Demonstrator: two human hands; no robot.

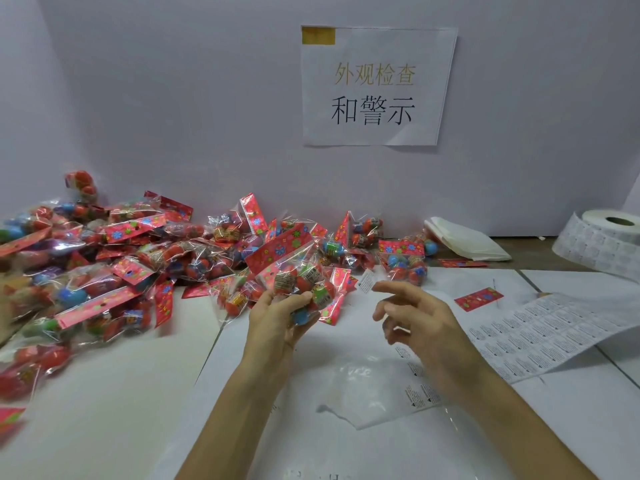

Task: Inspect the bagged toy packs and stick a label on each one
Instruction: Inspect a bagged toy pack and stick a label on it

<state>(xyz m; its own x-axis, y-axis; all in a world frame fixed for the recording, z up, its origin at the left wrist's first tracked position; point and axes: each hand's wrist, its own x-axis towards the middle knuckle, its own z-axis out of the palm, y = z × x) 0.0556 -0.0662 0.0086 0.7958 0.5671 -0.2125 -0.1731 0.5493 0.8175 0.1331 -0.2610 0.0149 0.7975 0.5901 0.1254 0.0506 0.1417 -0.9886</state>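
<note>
Pack in hand: the left hand (273,317) grips one toy pack (297,271) by its lower end, raised above the desk (104,393) in front of the pile.
Label: a small white label (365,281) seems to cling to the index fingertip of the right hand (415,323). That hand's fingers are loosely curled, gripping nothing, just beside the pack.
Step, as judged: this pack is about to be labelled; the label is not yet on it.
Left to do: the pile of packs (104,258) spreads across the desk's left and back. Which of these carry labels cannot be told.
Supply: the label sheet (540,334) and the label roll (609,223) lie at right, many labels unused.
Progress: likely much remains.
</note>
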